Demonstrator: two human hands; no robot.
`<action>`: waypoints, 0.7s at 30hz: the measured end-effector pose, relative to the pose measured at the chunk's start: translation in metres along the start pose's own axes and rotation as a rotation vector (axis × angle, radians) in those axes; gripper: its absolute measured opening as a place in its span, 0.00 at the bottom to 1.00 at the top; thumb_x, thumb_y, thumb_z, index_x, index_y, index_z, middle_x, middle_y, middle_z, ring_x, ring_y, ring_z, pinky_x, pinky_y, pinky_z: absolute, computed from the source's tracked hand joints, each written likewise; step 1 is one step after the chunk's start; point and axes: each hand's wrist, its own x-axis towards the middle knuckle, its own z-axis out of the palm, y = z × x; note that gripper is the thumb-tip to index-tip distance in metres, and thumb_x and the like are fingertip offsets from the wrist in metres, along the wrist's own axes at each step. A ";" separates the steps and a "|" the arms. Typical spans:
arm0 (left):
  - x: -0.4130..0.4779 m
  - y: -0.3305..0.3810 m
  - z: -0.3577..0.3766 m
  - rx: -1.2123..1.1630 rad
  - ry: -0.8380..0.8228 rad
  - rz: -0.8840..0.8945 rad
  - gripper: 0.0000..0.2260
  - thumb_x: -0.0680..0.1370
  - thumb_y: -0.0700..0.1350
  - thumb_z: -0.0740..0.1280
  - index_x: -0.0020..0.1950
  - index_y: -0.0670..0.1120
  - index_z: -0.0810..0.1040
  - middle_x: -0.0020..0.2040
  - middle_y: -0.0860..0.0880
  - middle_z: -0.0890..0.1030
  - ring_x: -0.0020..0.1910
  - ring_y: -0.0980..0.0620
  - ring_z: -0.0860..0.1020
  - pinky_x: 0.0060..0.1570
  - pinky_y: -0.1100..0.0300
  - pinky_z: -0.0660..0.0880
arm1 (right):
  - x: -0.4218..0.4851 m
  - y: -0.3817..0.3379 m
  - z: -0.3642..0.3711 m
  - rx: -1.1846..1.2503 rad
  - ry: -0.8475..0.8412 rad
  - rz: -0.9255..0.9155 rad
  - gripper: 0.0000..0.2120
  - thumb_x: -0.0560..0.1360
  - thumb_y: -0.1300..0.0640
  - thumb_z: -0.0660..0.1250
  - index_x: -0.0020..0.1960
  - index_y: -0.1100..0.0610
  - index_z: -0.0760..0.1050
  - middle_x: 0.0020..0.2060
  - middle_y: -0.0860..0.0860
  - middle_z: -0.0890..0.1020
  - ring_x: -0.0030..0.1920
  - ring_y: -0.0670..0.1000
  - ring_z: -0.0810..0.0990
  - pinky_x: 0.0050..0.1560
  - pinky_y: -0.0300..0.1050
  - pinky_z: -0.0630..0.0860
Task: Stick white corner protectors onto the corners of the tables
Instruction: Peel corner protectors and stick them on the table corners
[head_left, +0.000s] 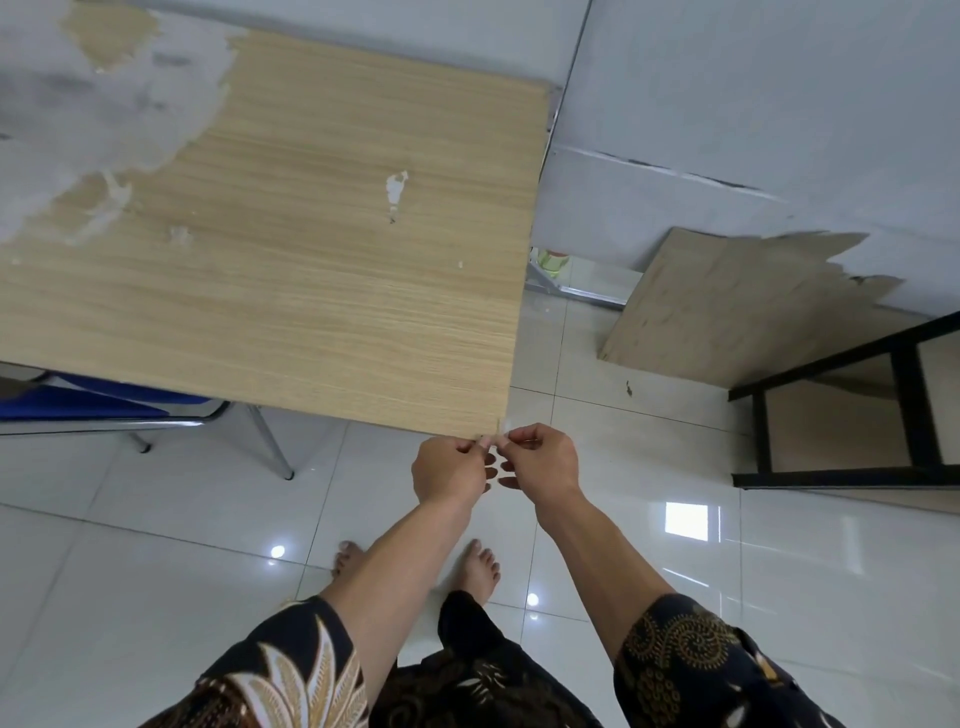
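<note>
Fingers of the left hand (449, 470) and the right hand (543, 460) curl together and pinch a small white corner protector (497, 440), right at the near corner of the wood-grain table (311, 260). Bare feet (480, 569) stand below on glossy white tiles (156, 519); a blue chair (78, 402) sits under the table, and a black frame (904, 405) stands well to the right.

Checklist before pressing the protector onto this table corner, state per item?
1. Grip: left hand and right hand both pinch the corner protector: ok.
2. Protector sits at the near corner of the table: ok.
3. Veneer around that corner intact: ok.
4. Adhesive backing removed: cannot tell.
5. Flush on both edges: cannot tell, fingers cover it.
</note>
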 end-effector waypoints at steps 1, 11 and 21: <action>0.001 0.000 0.000 -0.003 -0.002 -0.003 0.10 0.78 0.45 0.72 0.37 0.46 0.83 0.36 0.48 0.85 0.35 0.50 0.85 0.41 0.50 0.84 | 0.001 0.000 0.000 0.003 -0.005 0.011 0.07 0.73 0.58 0.76 0.46 0.59 0.79 0.42 0.55 0.84 0.38 0.51 0.84 0.38 0.47 0.84; 0.006 0.002 -0.003 0.012 -0.028 -0.028 0.09 0.77 0.45 0.73 0.40 0.42 0.84 0.37 0.47 0.86 0.36 0.51 0.85 0.40 0.53 0.84 | 0.004 -0.013 -0.001 -0.034 -0.038 0.072 0.07 0.74 0.57 0.75 0.47 0.58 0.78 0.42 0.55 0.85 0.37 0.51 0.83 0.36 0.46 0.83; 0.007 0.003 -0.005 0.000 -0.046 -0.041 0.08 0.77 0.44 0.73 0.40 0.43 0.83 0.38 0.46 0.86 0.37 0.50 0.85 0.38 0.55 0.83 | 0.008 -0.020 0.001 -0.160 -0.058 0.066 0.07 0.79 0.52 0.69 0.48 0.56 0.80 0.40 0.53 0.85 0.39 0.52 0.85 0.36 0.48 0.84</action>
